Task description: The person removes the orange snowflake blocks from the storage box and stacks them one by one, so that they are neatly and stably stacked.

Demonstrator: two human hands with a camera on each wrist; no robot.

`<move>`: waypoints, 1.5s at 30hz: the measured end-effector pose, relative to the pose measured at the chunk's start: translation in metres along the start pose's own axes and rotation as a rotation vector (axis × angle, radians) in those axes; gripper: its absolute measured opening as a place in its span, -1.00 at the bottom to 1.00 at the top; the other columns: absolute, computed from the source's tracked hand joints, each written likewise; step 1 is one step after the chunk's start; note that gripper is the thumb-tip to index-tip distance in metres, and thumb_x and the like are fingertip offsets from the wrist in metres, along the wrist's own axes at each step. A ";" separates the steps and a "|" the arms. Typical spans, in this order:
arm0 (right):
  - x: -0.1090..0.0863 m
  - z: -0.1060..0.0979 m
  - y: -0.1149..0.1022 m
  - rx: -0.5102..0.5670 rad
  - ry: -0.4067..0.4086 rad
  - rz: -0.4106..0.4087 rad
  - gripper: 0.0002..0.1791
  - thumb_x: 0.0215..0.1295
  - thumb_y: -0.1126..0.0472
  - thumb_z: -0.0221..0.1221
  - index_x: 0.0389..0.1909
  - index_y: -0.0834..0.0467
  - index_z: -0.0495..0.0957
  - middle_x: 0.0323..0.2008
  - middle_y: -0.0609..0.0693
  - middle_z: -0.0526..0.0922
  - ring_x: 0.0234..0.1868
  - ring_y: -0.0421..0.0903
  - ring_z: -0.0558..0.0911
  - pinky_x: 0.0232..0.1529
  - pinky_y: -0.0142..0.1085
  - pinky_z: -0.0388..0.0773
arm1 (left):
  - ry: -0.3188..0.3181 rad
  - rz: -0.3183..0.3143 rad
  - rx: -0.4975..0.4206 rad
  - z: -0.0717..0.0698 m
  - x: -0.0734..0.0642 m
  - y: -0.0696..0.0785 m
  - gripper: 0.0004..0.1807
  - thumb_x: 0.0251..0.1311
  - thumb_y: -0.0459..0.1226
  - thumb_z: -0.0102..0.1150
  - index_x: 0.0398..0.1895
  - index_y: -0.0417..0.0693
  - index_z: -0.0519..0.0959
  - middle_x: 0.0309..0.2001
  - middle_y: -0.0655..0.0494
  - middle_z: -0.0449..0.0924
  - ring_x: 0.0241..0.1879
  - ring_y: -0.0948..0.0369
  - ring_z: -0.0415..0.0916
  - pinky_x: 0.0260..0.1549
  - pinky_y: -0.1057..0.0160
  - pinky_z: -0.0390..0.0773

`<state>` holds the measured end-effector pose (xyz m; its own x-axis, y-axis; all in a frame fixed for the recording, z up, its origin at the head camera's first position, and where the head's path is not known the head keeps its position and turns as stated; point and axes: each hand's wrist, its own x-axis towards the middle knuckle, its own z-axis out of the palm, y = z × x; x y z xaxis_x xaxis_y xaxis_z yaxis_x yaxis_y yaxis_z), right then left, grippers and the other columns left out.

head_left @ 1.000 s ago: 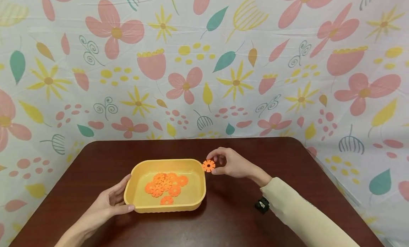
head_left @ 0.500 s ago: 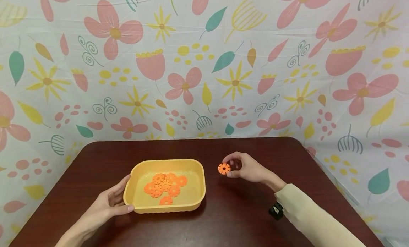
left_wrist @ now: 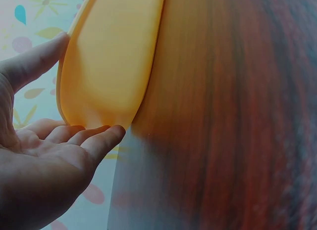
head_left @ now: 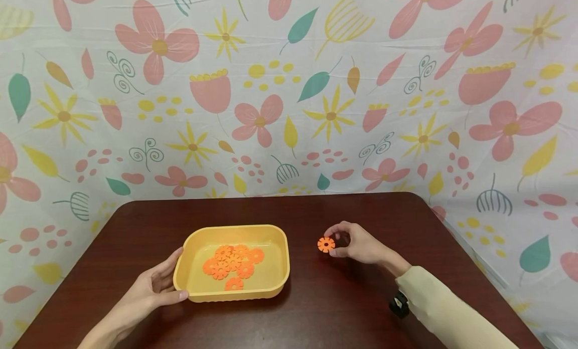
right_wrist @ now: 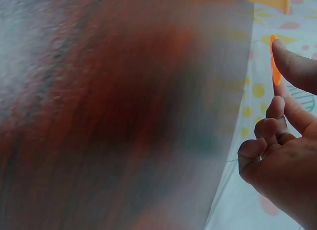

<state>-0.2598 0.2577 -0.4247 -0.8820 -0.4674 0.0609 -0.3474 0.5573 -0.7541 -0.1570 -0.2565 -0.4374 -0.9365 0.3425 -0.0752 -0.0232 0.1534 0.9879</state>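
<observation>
In the head view my right hand [head_left: 360, 243] pinches an orange notched plastic disc [head_left: 326, 244] with a hole in its middle, to the right of a yellow plastic basin [head_left: 283, 261]. The right wrist view has this disc [right_wrist: 275, 59] edge-on between thumb and forefinger, the other fingers curled beneath. My left hand [head_left: 146, 288] grips the basin's left end. Its thumb lies at the rim and its fingers bend along the end wall of the basin [left_wrist: 114, 57] in the left wrist view. Inside the basin lie several more orange discs [head_left: 234, 262], partly overlapping.
Everything is over a dark reddish-brown table [head_left: 271, 324] with rounded far corners. Behind it hangs a white cloth [head_left: 289, 88] printed with flowers and leaves. A black strapped device [head_left: 399, 305] sits at my right wrist, by the light sleeve [head_left: 444, 301].
My right hand has carried its disc from beside the basin's right rim, rightward and slightly nearer to me. The left hand keeps its hold, and the basin has stayed in place.
</observation>
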 end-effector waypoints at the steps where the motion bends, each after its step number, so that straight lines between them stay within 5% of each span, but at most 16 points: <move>1: -0.001 0.000 0.000 0.000 -0.001 0.004 -0.60 0.23 0.32 0.50 0.06 0.21 0.66 -0.20 0.09 0.48 -0.17 0.05 0.43 -0.23 -0.28 0.37 | 0.000 -0.001 0.001 0.000 0.000 0.000 0.09 0.32 -0.41 0.38 0.73 -0.18 -0.15 0.68 -0.17 -0.16 0.44 -0.05 0.31 0.11 0.21 0.59; 35: -0.002 0.004 0.019 -0.080 -0.022 0.004 -0.61 0.20 0.28 0.52 0.02 0.26 0.68 -0.20 0.10 0.48 -0.18 0.05 0.40 -0.21 -0.22 0.31 | -0.015 0.022 -0.009 -0.001 -0.001 0.001 0.07 0.34 -0.42 0.36 0.72 -0.20 -0.15 0.68 -0.19 -0.17 0.39 0.09 0.42 0.10 0.20 0.61; 45: -0.001 0.003 0.023 -0.108 -0.044 -0.021 -0.62 0.22 0.32 0.50 0.05 0.23 0.71 -0.21 0.07 0.49 -0.21 0.03 0.39 -0.21 -0.20 0.32 | 0.002 0.018 0.004 -0.001 -0.001 0.000 0.08 0.31 -0.42 0.39 0.72 -0.19 -0.12 0.67 -0.19 -0.12 0.46 -0.19 0.25 0.09 0.22 0.60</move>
<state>-0.2658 0.2687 -0.4439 -0.8599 -0.5084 0.0457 -0.4004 0.6162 -0.6782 -0.1565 -0.2571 -0.4370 -0.9374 0.3434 -0.0569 -0.0047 0.1509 0.9885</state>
